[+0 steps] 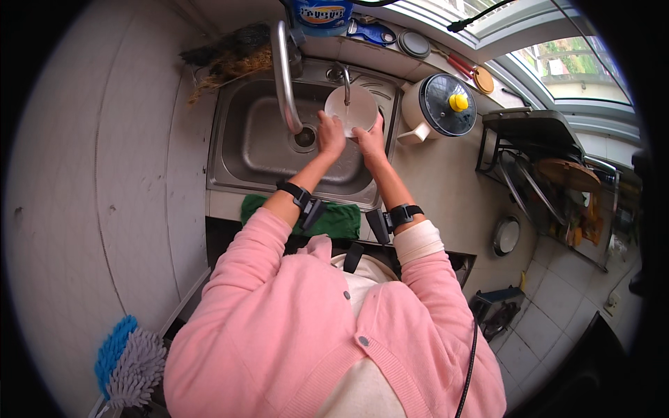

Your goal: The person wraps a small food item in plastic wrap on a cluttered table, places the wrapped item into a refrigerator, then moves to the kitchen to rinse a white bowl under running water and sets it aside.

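A white bowl (360,107) is under the small metal faucet (346,86) at the right side of the stainless steel sink (261,125), and a thin stream of water falls into it. My right hand (371,141) grips the bowl's near right rim. At the bowl's left edge is my left hand (331,135), its fingers bent and slightly blurred; whether it grips the rim is unclear. A larger curved metal spout (284,78) arches over the basin, its end above the drain (304,137).
Right of the sink stands a white electric pot (415,104) with a glass lid. A green cloth (337,219) lies on the front edge. Behind are a blue container (321,18), a blue-handled peeler (371,32) and a dark brush-like bundle (235,55). A dish rack (488,157) stands farther right.
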{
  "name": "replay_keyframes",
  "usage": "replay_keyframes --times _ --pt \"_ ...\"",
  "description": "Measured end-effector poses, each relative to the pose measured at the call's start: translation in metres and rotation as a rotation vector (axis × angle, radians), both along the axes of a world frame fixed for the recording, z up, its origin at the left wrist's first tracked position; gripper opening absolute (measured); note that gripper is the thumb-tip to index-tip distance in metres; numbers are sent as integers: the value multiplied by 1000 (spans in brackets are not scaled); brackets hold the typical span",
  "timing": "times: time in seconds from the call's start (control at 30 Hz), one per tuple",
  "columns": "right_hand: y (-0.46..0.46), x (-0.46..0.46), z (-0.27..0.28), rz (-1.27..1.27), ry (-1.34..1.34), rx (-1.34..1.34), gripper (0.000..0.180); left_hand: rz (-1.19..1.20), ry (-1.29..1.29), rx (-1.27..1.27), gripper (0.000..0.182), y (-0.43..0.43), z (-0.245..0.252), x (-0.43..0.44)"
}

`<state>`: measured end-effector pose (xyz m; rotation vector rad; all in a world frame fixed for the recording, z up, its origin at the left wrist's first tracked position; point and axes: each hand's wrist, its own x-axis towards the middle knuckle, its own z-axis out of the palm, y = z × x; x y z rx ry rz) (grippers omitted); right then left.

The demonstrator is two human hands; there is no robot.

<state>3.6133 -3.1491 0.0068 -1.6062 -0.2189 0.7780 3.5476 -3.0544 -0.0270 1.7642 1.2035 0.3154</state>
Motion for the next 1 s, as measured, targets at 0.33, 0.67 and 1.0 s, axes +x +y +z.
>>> replay_keyframes --times 0.33,0.67,1.0 --pt "3 0 11 -51 102 34 66 -68 -41 -36 33 2 2 -15" --pt "7 -12 4 21 179 18 57 -464 -37 787 65 11 3 4" --pt "-2 10 6 -78 227 -28 54 -1011 -259 765 26 13 35 -37"
